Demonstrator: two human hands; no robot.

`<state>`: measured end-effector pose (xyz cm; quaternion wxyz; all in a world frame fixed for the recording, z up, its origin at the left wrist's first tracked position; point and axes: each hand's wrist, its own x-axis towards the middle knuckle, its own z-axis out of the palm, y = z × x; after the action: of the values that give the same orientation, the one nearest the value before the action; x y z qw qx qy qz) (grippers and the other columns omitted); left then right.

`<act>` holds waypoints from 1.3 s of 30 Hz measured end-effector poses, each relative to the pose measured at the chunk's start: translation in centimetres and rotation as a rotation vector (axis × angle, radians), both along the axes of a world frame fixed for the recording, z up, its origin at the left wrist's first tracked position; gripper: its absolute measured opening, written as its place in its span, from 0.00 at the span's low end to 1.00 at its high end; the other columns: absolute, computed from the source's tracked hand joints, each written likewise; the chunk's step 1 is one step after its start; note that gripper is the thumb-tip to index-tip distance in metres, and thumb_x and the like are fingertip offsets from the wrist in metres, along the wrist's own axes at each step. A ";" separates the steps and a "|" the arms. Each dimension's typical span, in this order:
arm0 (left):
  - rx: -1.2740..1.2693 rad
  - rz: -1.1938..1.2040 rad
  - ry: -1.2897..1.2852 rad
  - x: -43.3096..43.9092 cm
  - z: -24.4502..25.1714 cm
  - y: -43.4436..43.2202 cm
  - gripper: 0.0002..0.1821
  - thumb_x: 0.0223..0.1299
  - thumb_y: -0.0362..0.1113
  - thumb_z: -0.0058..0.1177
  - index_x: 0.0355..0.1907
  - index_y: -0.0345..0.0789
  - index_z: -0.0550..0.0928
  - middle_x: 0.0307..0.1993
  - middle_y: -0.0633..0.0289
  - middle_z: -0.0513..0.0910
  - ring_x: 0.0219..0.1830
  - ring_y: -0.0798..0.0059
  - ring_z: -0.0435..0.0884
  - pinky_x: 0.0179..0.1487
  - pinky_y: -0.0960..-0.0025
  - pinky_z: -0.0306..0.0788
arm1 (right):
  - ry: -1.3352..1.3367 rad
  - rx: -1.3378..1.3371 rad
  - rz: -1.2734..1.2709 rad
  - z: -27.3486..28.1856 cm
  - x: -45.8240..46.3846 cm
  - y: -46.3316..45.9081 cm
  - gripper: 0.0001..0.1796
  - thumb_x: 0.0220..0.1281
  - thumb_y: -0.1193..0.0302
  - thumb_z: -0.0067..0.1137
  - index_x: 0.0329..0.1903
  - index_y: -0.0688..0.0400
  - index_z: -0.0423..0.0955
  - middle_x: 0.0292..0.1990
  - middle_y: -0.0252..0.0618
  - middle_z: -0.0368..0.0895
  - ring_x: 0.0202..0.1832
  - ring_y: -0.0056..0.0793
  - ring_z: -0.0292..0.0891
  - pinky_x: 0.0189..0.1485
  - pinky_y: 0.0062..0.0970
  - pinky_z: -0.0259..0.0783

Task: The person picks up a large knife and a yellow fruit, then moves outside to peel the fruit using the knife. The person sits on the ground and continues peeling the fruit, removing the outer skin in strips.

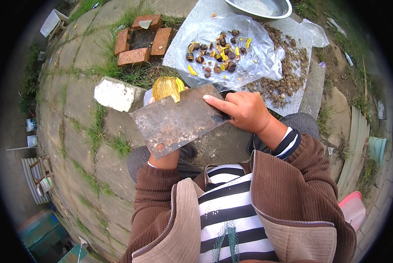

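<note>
My right hand point(245, 108) grips a rusty cleaver point(180, 120) at its handle end, index finger laid along the broad steel blade. Beyond the blade is a round, brown-gold fruit, perhaps a pumpkin point(163, 90), with yellow flesh showing on its right side. My left hand point(152, 100) is mostly hidden behind the cleaver; its fingertips show at both sides of the fruit, holding it. Ahead, a clear plastic sheet point(183, 46) bears dark brown chestnut-like pieces point(222, 41) and yellow peel strips point(192, 70).
A metal basin point(265, 14) stands beyond the plastic. Brown crumbly debris point(291, 59) covers the white mat's right part. Red bricks point(134, 56) form a square at the upper left, near a whitish stone block point(116, 93). A pink plastic object point(352, 208) lies at the right.
</note>
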<state>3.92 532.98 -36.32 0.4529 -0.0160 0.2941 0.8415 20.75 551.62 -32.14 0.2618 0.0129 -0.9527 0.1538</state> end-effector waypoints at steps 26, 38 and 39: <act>0.012 0.061 0.039 2.3 1.8 0.8 0.45 0.59 0.69 0.52 0.74 0.46 0.66 0.66 0.56 0.72 0.63 0.54 0.75 0.61 0.45 0.74 | 0.019 -0.171 0.075 1.4 0.3 0.1 0.37 0.47 0.69 0.71 0.66 0.46 0.78 0.22 0.34 0.69 0.24 0.35 0.73 0.27 0.35 0.70; -0.099 0.094 0.048 2.0 1.5 0.7 0.46 0.58 0.68 0.54 0.75 0.46 0.65 0.67 0.56 0.71 0.64 0.54 0.74 0.58 0.47 0.76 | -0.023 -0.216 -0.028 0.2 0.3 0.7 0.37 0.49 0.72 0.69 0.67 0.43 0.77 0.25 0.36 0.71 0.26 0.37 0.75 0.30 0.36 0.73; -0.039 0.064 0.049 1.8 1.5 0.3 0.46 0.58 0.68 0.54 0.75 0.47 0.64 0.67 0.56 0.71 0.64 0.54 0.74 0.58 0.47 0.76 | -0.051 -0.256 -0.065 -0.1 0.1 0.7 0.36 0.51 0.73 0.67 0.67 0.43 0.76 0.27 0.37 0.75 0.28 0.39 0.77 0.32 0.37 0.74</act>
<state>5.73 533.25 -34.85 0.4179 -0.0137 0.3207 0.8499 20.86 552.35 -32.21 0.2416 -0.0552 -0.9317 0.2657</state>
